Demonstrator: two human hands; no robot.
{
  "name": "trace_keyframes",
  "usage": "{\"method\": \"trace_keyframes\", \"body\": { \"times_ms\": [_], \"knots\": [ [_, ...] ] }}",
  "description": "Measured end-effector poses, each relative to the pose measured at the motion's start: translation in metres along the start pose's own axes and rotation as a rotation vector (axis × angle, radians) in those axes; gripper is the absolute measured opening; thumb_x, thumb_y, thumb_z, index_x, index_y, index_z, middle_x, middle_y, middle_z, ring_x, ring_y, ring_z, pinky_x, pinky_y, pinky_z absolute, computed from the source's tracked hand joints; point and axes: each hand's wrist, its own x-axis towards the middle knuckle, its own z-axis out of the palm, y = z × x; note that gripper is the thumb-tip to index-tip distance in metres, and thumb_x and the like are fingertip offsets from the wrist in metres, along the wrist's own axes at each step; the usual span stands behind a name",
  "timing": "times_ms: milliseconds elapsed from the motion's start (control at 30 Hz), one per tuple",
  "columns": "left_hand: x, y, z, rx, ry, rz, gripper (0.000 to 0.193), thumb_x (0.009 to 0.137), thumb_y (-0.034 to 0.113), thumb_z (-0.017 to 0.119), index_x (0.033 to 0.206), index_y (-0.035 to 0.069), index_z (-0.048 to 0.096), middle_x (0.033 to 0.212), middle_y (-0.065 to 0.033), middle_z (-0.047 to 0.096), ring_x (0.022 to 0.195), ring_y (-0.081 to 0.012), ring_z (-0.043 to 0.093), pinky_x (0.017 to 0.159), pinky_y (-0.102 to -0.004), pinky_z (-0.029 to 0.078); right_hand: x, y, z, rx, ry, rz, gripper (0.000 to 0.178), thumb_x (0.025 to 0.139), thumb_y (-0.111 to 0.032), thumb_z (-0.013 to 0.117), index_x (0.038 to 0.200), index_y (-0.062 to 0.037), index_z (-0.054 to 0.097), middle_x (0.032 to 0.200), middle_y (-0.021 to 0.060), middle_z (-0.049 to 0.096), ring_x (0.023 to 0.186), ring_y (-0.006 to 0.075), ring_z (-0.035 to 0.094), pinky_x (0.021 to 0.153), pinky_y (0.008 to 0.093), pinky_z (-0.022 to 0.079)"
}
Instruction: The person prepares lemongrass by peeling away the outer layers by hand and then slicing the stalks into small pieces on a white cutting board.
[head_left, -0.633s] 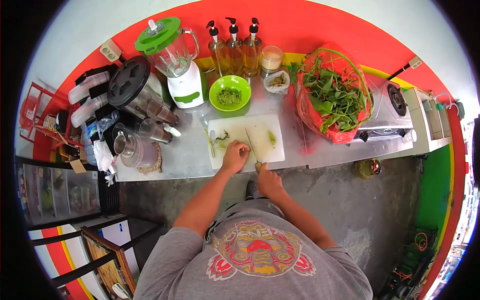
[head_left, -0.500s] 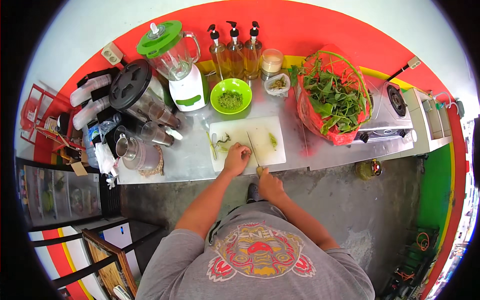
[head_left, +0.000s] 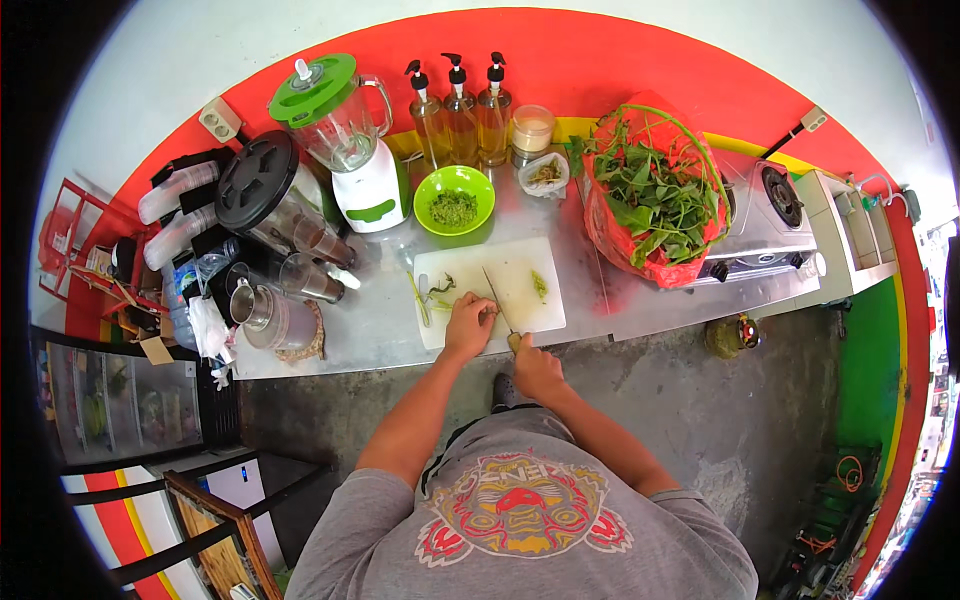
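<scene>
A knife (head_left: 497, 298) lies tilted across the white cutting board (head_left: 528, 316), its blade pointing away from me. My right hand (head_left: 538, 370) is closed around its handle at the board's near edge. Just left of the blade, my left hand (head_left: 470, 326) presses curled fingers on green stems (head_left: 438, 302), whose ends show on its left; what lies under the fingertips is hidden. A longer pale stem (head_left: 418, 300) rests along the board's left edge. Right of the knife is a small heap of chopped green pieces (head_left: 540, 287). Behind the board, a green bowl (head_left: 427, 190) contains chopped greens.
A red plastic bag (head_left: 598, 215) full of leafy greens stands to the right, beside a gas stove (head_left: 770, 240). Toward the back are a blender (head_left: 370, 185), three pump bottles (head_left: 460, 125) and a small lined tub (head_left: 545, 176). Tumblers (head_left: 310, 277) and a metal-topped jug (head_left: 272, 318) crowd the left.
The whole view has shifted slightly, so the counter appears a little lower. Both hands keep nearly the same places at the board, with the knife still beside my left fingers.
</scene>
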Motion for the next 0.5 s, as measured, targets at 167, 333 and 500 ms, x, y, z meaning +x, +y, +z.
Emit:
{"method": "trace_keyframes", "body": {
  "times_ms": [167,333,500],
  "knots": [
    [-0.002,-0.002,0.002,0.015,0.032,-0.001,0.014,0.087,0.007,0.070,0.100,0.010,0.071,0.099,-0.0067,0.060,0.102,-0.0290,0.058,0.088,-0.0408,0.051,-0.007,-0.001,-0.005,0.029,-0.007,-0.008,0.052,0.089,-0.012,0.059,0.131,0.0091,0.038,0.099,0.0284,0.071,0.096,0.0476,0.071,0.084,0.0558,0.057],
    [0.001,-0.004,0.004,-0.019,0.014,0.019,0.012,0.086,0.005,0.070,0.098,0.008,0.071,0.098,-0.0084,0.060,0.100,-0.0290,0.058,0.086,-0.0400,0.050,-0.001,0.002,0.010,-0.011,0.003,0.006,0.067,0.086,-0.011,0.065,0.141,0.0095,0.032,0.104,0.0271,0.072,0.100,0.0440,0.071,0.086,0.0510,0.058],
    [0.002,-0.011,0.002,-0.089,0.005,-0.017,0.009,0.084,0.004,0.070,0.093,0.007,0.071,0.096,-0.0089,0.062,0.097,-0.0290,0.059,0.086,-0.0399,0.051,0.000,-0.003,-0.007,0.004,-0.037,-0.029,0.071,0.085,-0.012,0.066,0.143,0.0089,0.031,0.106,0.0278,0.071,0.100,0.0444,0.071,0.088,0.0521,0.057]
  ]
}}
